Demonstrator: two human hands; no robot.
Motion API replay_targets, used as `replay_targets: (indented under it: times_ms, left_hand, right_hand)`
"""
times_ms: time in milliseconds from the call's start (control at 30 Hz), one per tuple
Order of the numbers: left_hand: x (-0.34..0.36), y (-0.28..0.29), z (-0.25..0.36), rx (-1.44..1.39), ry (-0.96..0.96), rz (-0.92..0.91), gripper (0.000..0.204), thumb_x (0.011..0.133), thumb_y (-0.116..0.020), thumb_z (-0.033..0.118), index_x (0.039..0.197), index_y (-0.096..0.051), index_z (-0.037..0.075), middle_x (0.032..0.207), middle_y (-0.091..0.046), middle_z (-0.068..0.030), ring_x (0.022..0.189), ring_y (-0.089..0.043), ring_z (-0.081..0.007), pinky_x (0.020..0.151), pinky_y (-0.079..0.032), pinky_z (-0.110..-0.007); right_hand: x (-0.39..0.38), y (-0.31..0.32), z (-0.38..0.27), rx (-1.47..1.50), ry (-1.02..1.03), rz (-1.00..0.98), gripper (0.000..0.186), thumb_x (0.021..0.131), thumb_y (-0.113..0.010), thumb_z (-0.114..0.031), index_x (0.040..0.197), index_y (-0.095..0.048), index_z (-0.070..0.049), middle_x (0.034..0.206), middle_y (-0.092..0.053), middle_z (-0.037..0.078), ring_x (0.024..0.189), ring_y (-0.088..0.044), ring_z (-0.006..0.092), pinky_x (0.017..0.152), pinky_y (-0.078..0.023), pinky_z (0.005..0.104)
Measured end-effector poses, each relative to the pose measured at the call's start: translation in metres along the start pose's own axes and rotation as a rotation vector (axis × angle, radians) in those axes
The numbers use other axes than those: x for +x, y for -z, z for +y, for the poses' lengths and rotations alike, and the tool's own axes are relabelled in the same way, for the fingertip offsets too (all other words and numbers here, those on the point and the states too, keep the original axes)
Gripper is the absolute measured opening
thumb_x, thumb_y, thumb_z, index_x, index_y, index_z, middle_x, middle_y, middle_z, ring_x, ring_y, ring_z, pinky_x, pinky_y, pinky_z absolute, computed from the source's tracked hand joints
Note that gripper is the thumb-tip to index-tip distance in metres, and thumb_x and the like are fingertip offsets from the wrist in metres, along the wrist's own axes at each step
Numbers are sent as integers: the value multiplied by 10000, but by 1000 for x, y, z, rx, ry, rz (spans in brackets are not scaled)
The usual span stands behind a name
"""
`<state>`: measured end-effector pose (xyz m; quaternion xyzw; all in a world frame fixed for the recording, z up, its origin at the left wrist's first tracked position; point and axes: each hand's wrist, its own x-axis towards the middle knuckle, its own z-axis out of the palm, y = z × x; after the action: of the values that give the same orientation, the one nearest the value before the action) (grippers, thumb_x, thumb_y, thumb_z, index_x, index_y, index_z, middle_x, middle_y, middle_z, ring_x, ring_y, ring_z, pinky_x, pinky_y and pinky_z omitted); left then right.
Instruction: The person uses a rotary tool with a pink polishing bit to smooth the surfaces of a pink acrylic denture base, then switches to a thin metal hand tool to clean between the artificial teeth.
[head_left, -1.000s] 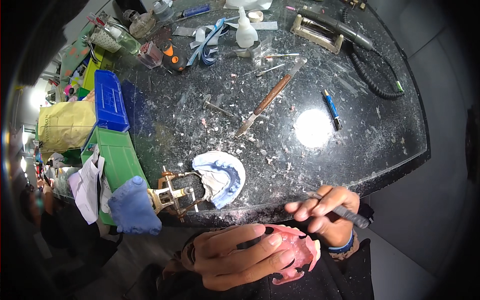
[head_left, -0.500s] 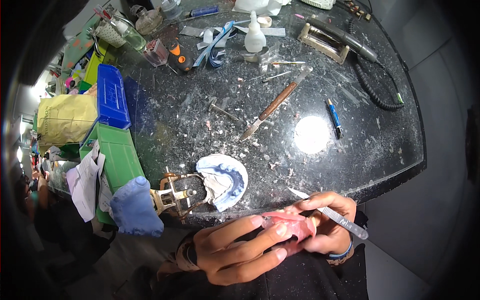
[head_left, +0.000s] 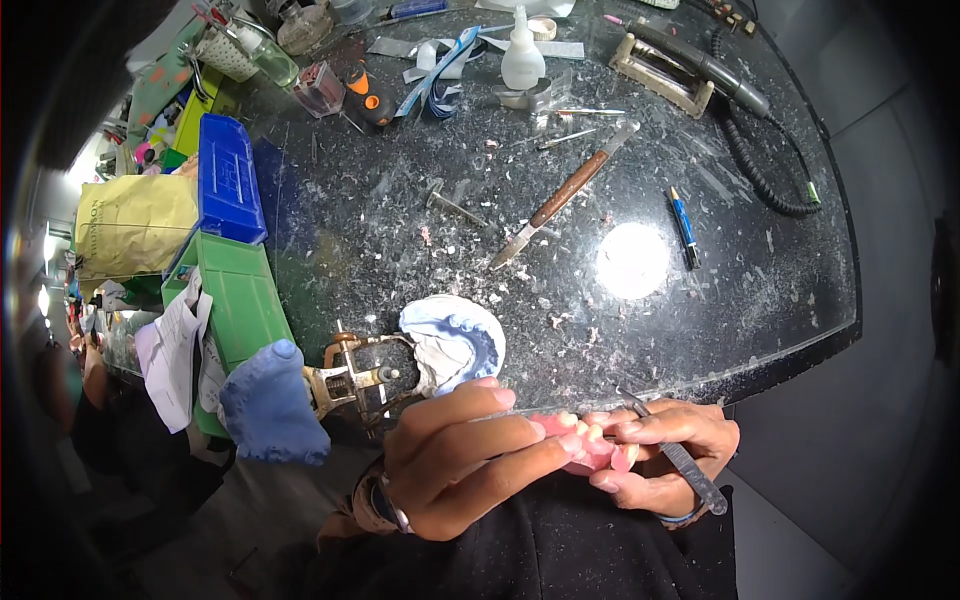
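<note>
A pink denture (head_left: pixel 592 452) with pale teeth is held up at the bench's front edge, above my lap. My left hand (head_left: pixel 460 465) is closed on its left side, fingertips over the pink base. With its fingers and thumb, my right hand (head_left: pixel 675 440) steadies the denture's right end. The same hand also keeps a grey scalpel (head_left: pixel 690 472) between its fingers, handle sloping down to the right. Just beyond my left hand lies an articulator (head_left: pixel 345 372) opened out, with a white-and-blue dental cast (head_left: pixel 452 340) on one arm and a blue cast (head_left: pixel 275 405) on the other.
A wooden-handled knife (head_left: pixel 568 195) and a blue pen (head_left: pixel 684 228) lie on the dusty black bench (head_left: pixel 380 250). Blue and green bins (head_left: pixel 235 290) line the left. A white squeeze bottle (head_left: pixel 522 55) and a corded handpiece (head_left: pixel 710 75) are at the back.
The denture has been turned, so its teeth now show more. The scalpel has swung steeper in my right hand. My left hand has shifted slightly up. The view has moved a little.
</note>
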<state>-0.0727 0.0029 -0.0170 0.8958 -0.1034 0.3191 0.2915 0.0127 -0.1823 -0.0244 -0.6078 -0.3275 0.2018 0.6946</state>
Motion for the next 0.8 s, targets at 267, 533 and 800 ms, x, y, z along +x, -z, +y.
replay_targets:
  times_ms: [267, 533, 800]
  left_hand:
    - [-12, -16, -3, -135, -15, 148, 184, 681, -768, 126, 846, -690, 111, 885, -597, -8, 829, -593, -187, 729, -556, -343]
    - [-3, -15, -2, -812, 349, 345, 373, 920, -517, 341, 773, -620, 15, 902, -623, -153, 748, -644, -277, 675, -550, -354]
    - [-8, -4, 2, -2003, 1001, -488, 712, 836, -649, 310, 1322, -233, -3, 1306, -366, -145, 1274, -369, -221, 1051, -330, -385]
  right_hand:
    - [3, -1, -4, 42, 10, -39, 411, 622, -788, 36, 992, -616, -12, 869, -664, 231, 871, -671, 275, 699, -565, 310]
    - [5, 6, -1, 108, 25, -91, 337, 656, -748, 44, 960, -622, -25, 922, -659, 240, 868, -674, 281, 766, -545, 351]
    - [26, 23, -29, 27, -84, -280, 214, 813, -668, -126, 1023, -661, -84, 1021, -672, 119, 1132, -543, 336, 1053, -201, 571]
